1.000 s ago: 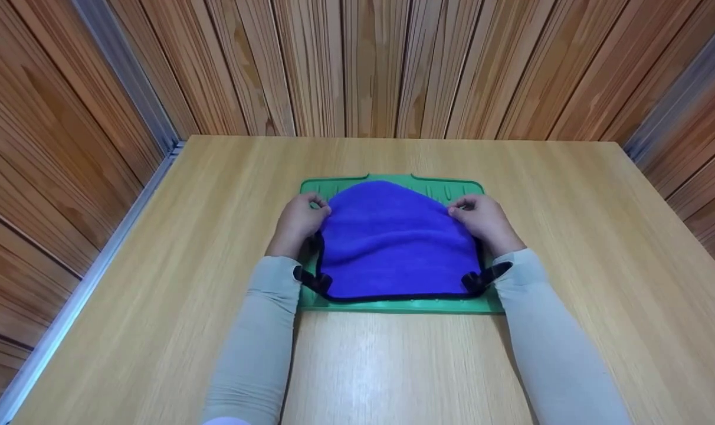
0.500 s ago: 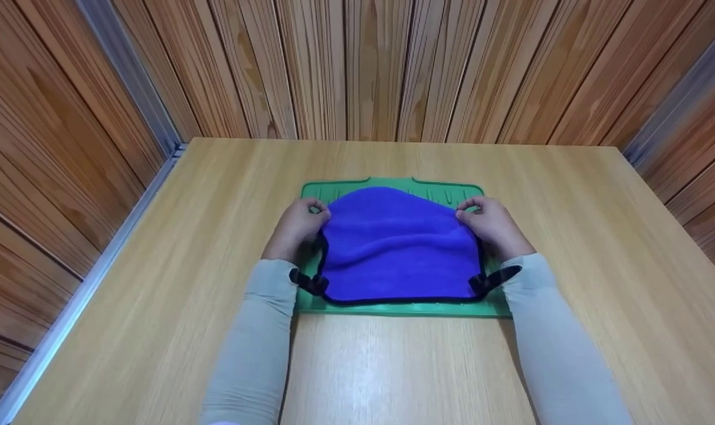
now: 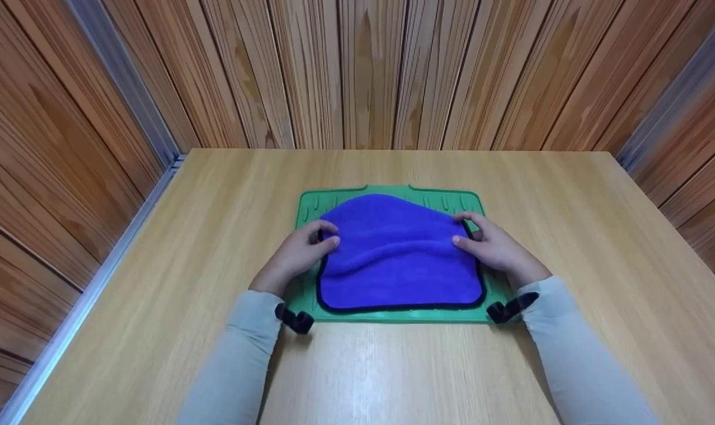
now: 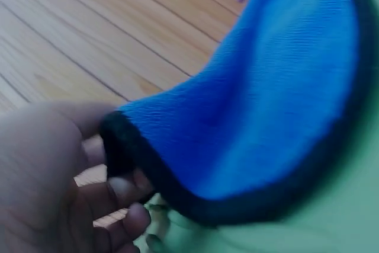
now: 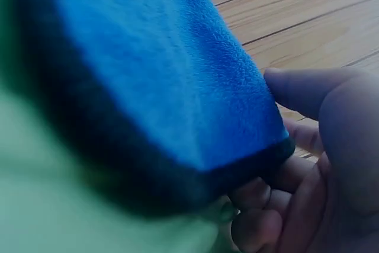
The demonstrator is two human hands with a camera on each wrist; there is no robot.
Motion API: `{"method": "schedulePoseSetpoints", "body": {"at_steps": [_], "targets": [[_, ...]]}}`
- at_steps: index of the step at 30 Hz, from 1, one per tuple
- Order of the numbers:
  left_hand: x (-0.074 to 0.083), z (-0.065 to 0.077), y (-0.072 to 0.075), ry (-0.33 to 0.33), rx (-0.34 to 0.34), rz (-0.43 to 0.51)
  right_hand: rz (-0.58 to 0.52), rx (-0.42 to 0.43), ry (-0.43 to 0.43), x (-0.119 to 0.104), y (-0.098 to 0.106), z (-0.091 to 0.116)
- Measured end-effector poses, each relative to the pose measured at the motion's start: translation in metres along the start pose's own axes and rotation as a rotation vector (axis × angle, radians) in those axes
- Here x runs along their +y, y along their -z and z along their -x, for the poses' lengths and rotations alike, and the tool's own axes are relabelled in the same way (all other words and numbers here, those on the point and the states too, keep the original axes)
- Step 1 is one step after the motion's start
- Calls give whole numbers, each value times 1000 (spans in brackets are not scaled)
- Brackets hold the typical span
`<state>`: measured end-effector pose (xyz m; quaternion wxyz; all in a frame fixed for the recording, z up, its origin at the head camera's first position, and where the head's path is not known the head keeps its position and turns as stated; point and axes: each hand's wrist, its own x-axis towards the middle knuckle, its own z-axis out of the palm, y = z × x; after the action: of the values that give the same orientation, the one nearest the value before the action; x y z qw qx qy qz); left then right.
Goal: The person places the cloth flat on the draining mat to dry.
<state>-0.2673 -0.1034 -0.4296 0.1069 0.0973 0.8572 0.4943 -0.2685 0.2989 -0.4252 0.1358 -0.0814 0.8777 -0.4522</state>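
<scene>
A blue towel with black trim lies over a green ridged mat, its far edge rounded and a crease running across its middle. My left hand holds the towel's left side, thumb and fingers spread apart along it; in the left wrist view, the fingers curl under the black trim. On the opposite side, my right hand holds the towel's right edge. The right wrist view shows the thumb against the blue pile and curled fingers beneath the trim.
A light wooden table carries the mat. Wood-plank walls stand behind and to both sides, with grey metal strips at the corners. Black wrist-worn pieces hang near both cuffs.
Both hands have moved down the towel's sides towards me, and thumbs and fingers have spread apart. The black wrist pieces no longer overlap the towel's near corners. The view has tilted slightly.
</scene>
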Motion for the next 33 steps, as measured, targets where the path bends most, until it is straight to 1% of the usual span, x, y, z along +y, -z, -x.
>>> {"method": "schedulePoseSetpoints", "body": {"at_steps": [5,6,8,11,14,15,17,20,23,28,29,31,33], "targets": [[-9,14,-6,-11,-38,1,-18,-86,63,6,-2,16],[-11,17,-8,-19,-42,-1,-25,-96,73,7,-3,19],[-15,22,-10,-55,-43,-24,-39,-103,83,10,-5,24],[-20,29,-12,-104,-28,-87,-58,-102,79,12,-7,31],[-23,34,-13,-151,2,-163,-29,-96,99,14,-10,34],[-24,35,-14,-167,14,-175,-10,-92,112,15,-10,35],[-26,36,-14,-212,40,-180,28,-86,129,16,-11,36],[-29,37,-14,-266,68,-152,51,-84,140,17,-10,37],[-32,39,-13,-275,72,-142,42,-93,123,17,-9,39],[-37,42,-10,-294,90,-199,27,-133,98,15,-10,43],[-37,43,-10,-289,92,-206,36,-140,95,14,-10,43],[-38,45,-10,-253,84,-212,41,-155,79,14,-10,45],[-39,50,-10,-211,56,-211,64,-171,84,14,-10,47]]}}
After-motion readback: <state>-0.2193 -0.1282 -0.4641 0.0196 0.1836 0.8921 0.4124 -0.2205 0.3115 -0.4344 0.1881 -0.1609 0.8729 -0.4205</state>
